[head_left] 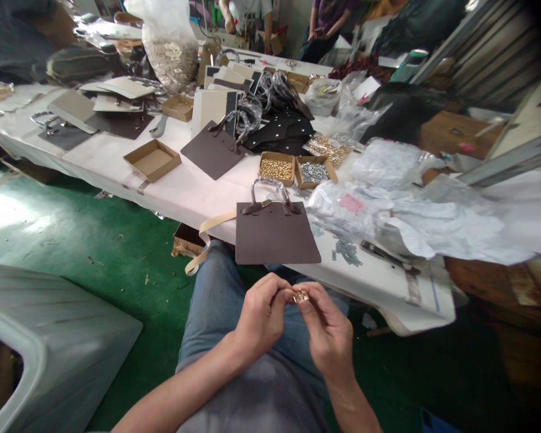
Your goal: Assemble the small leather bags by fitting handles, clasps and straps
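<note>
Above my lap, my left hand [265, 308] and my right hand [327, 322] meet fingertip to fingertip. Between them they pinch a small gold metal fitting [301, 295], partly covered by the fingers. Just beyond, a dark brown bag panel [275, 234] lies at the table's front edge, its wrapped handle [270, 181] pointing away from me. A cream strip [216, 221] hangs off the edge to its left. Behind the panel stand a box of gold studs [276, 169] and a box of silver rings [314, 172].
Flat grey metal pieces [346, 251] and a dark tool [383, 254] lie right of the panel. An open cardboard box [152, 160] sits further left. Plastic bags [383, 165] cover the right side. A large pale bin [54, 343] stands at lower left. Other people are across the table.
</note>
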The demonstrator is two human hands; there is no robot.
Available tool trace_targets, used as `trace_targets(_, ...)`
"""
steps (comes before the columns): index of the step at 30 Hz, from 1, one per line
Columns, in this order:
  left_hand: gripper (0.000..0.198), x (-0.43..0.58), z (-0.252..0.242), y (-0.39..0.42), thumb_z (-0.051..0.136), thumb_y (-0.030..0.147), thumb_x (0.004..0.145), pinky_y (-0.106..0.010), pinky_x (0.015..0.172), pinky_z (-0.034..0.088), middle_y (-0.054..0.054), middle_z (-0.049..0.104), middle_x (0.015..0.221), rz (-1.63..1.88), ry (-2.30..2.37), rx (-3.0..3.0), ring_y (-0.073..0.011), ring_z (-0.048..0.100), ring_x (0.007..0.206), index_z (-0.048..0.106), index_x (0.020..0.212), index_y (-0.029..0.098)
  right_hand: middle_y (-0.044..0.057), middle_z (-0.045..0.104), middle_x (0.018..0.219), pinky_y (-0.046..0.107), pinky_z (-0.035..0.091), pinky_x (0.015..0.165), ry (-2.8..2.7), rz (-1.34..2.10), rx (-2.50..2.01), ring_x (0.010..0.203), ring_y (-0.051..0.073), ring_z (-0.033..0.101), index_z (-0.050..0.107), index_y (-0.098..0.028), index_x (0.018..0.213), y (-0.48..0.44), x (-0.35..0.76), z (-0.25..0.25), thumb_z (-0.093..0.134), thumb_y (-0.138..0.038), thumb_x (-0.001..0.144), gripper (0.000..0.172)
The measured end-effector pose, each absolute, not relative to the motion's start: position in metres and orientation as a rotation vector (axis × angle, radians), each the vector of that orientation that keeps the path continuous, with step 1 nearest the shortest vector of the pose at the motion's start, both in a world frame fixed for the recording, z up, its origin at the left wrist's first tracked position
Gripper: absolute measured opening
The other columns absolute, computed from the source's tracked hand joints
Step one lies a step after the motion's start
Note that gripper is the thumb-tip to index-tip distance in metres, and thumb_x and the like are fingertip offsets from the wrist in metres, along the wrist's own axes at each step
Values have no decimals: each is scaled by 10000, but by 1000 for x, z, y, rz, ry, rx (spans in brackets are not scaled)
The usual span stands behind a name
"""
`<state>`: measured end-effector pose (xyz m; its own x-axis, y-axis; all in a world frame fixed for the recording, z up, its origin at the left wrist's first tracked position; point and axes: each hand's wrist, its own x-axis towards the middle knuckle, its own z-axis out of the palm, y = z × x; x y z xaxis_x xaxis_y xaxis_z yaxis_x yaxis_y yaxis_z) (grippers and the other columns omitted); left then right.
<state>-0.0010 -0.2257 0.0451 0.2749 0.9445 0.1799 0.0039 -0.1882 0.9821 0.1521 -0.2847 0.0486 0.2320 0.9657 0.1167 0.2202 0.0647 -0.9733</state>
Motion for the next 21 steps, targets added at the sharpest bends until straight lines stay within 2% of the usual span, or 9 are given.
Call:
trace_targets(13,235,5,41,-234,600,242,1172,-305,782,498,-48,707,917,1175,983,1461,-181,651,840,692,958,206,83,745,1185,322,645,895,-1204,844,-1393,1046,242,731,795,-261,1236,-284,150,43,682,-333,1142,164)
trace_targets(18,98,0,41,-232,680,271,1147,-349,898,557,-94,763,1089,1223,839,1514,-225,708,1000,751,1172,208,75,743,1146,330,660,884,-959,975,-1223,1012,221,739,808,-275,1230,-280,154,34,673,-390,1149,195)
trace_targets(21,163,-6,40,-231,710,317,1134,-358,911,558,-96,746,1113,1223,852,1479,-229,694,1011,739,1246,202,99,803,1177,382,691,885,-876,1073,-1130,978,230,781,835,-287,1263,-277,159,32,699,-406,1134,222)
